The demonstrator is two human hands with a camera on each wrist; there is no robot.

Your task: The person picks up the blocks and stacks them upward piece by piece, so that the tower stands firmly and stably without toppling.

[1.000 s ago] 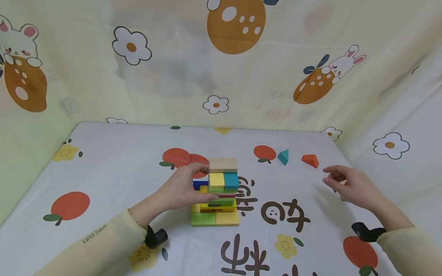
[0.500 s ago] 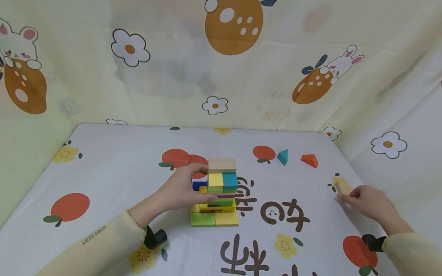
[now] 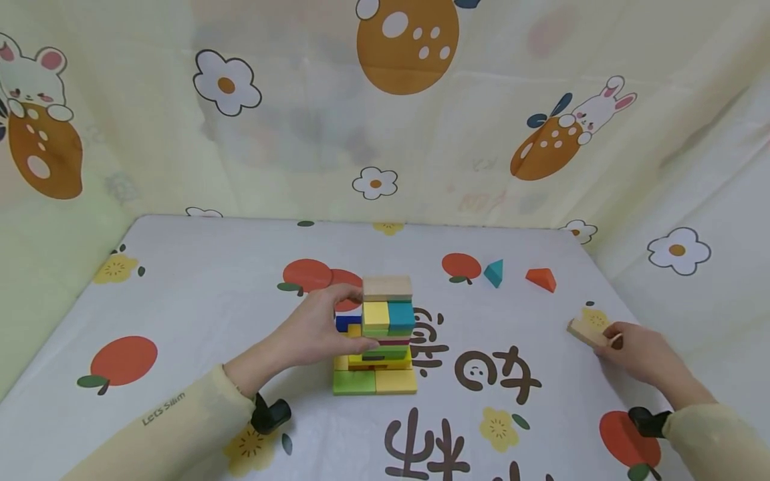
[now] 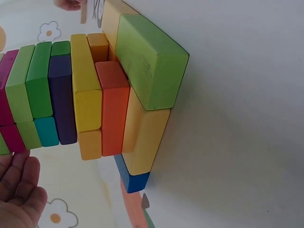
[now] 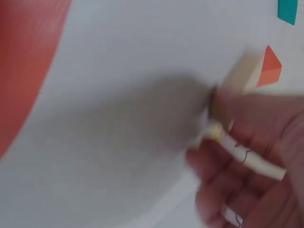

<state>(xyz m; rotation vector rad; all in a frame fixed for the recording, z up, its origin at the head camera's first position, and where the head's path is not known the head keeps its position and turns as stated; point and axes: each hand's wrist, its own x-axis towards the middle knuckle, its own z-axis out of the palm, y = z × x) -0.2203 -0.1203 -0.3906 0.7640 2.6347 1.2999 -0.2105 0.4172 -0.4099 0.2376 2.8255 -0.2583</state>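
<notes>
A tower of coloured building blocks (image 3: 388, 315) stands at the middle of the table, topped by a plain wooden block (image 3: 387, 288). My left hand (image 3: 313, 327) is cupped at the tower's left side, thumb toward its front and fingers toward the back. In the left wrist view, fingertips of the left hand (image 4: 21, 187) come right up to the upper layers. Over at the right side, my right hand (image 3: 637, 354) pinches another plain wooden block (image 3: 583, 332) between thumb and fingers. The right wrist view shows this block (image 5: 243, 71) blurred.
Beyond the right hand lie a teal triangular block (image 3: 494, 273) and an orange one (image 3: 541, 280). A printed cloth covers the table (image 3: 210, 287), and a patterned curtain (image 3: 289, 153) hangs along its back and sides. The tower's base (image 3: 374, 382) is wider than its upper layers.
My right hand moved right and toward me, and the wooden block in its fingers came into plain sight and turned to point left. The left hand and the tower stayed in place.
</notes>
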